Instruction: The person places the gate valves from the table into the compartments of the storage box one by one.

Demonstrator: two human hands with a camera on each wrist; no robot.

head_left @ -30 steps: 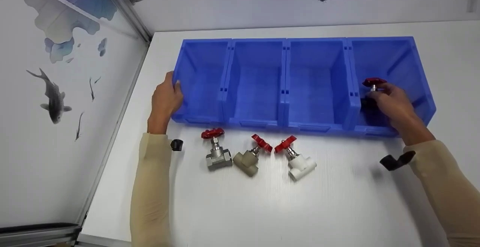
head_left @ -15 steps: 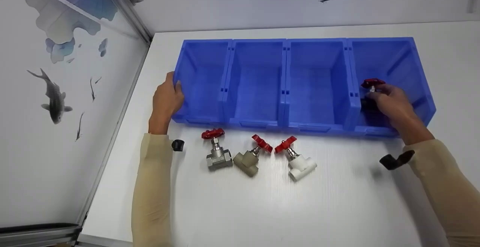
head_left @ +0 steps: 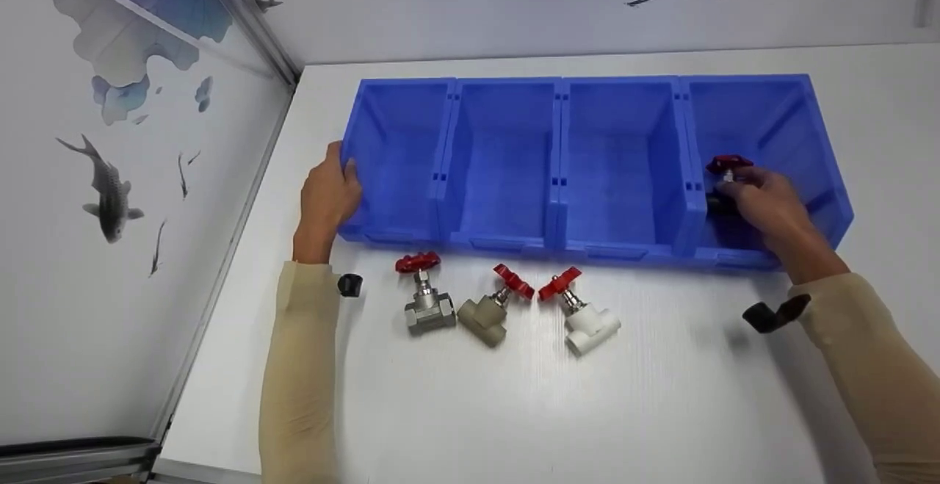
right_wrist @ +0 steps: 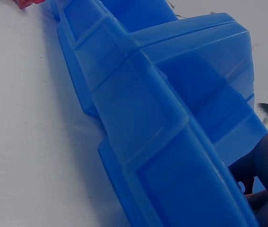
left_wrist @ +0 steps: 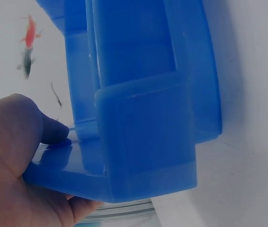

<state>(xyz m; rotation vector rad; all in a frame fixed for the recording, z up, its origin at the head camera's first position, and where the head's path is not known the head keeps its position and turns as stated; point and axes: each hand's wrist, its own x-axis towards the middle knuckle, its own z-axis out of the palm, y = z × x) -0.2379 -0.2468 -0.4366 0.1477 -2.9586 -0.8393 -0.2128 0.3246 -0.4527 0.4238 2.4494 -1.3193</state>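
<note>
In the head view my left hand (head_left: 328, 192) grips the left side wall of the blue bins (head_left: 448, 245). The left wrist view shows the thumb (left_wrist: 53, 130) inside the wall and other fingers outside it. At the right end, my right hand (head_left: 775, 208) reaches into the last compartment and holds a valve with a red handwheel (head_left: 729, 164) and a dark body (head_left: 721, 203). The hand hides part of that valve. In front of the bins lie a metal valve (head_left: 428, 309), a tan valve (head_left: 483, 319) and a white valve (head_left: 590, 327), each with a red handle.
The row of compartments stands on a white table (head_left: 514, 410). A panel (head_left: 132, 286) with fish pictures rises at the left, and a white wall (head_left: 514, 10) stands behind. Dark bits (head_left: 776, 315) stick out at both cuffs.
The right hand and the valve in it have sunk very slightly inside the right compartment. The left hand keeps its hold, and the other valves lie as before.
</note>
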